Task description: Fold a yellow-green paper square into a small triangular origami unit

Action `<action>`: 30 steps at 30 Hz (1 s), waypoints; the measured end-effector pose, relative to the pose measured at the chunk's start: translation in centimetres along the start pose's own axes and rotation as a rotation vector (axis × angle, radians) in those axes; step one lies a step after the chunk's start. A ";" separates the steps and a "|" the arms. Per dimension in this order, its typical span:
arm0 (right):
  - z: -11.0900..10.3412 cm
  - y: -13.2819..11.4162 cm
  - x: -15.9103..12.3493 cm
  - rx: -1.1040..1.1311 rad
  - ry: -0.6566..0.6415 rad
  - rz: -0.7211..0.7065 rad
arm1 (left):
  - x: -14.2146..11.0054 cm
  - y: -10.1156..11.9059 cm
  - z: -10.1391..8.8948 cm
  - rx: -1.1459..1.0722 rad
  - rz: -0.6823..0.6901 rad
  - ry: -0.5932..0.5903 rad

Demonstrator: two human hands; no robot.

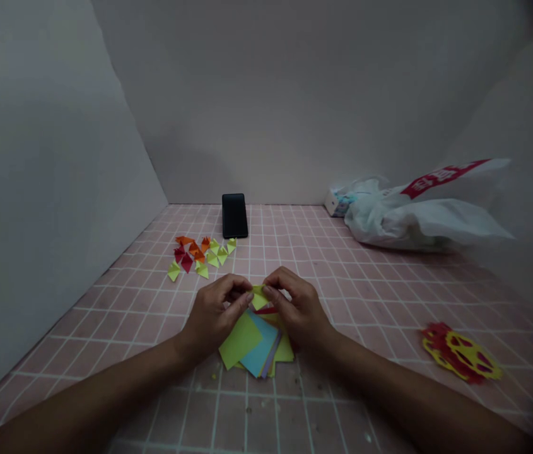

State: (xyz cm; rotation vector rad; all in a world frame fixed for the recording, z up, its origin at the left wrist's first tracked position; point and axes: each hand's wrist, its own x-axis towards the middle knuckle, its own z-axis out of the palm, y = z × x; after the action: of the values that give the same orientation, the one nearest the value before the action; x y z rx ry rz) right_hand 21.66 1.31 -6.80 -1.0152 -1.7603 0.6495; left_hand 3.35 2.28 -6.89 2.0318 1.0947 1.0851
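A small folded piece of yellow paper [260, 299] is held up between my two hands. My left hand [219, 310] pinches its left corner between thumb and fingers. On the opposite corner, my right hand [297, 308] does the same. Just below them lies a fanned stack of square coloured paper, with a yellow-green sheet [240, 340] and a light blue sheet [262, 350] uppermost. Part of the stack is hidden behind my right hand. Beyond my left hand sit several small folded paper pieces in yellow [212, 258], orange [193, 248] and red [187, 261].
A black phone [234, 215] leans near the back wall. At the back right, a white plastic bag [403, 221] lies beside a small patterned box [337, 202]. Red and yellow paper cut-outs [462, 353] rest on the right of the pink gridded cloth [313, 252].
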 end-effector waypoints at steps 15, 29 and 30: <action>-0.1 0.1 0.2 0.008 -0.020 -0.032 | 0.0 0.3 -0.2 0.036 0.100 0.029; 0.0 0.2 0.0 -0.015 -0.011 -0.027 | 0.2 0.3 -0.2 0.154 0.239 0.028; 0.0 0.2 0.0 -0.014 -0.015 -0.027 | 0.2 0.3 -0.3 0.165 0.237 0.023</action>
State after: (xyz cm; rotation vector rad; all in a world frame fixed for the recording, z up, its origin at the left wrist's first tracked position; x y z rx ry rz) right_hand 21.70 1.41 -6.99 -0.9969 -1.7911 0.6297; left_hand 3.33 2.34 -6.42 2.3311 1.0022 1.1694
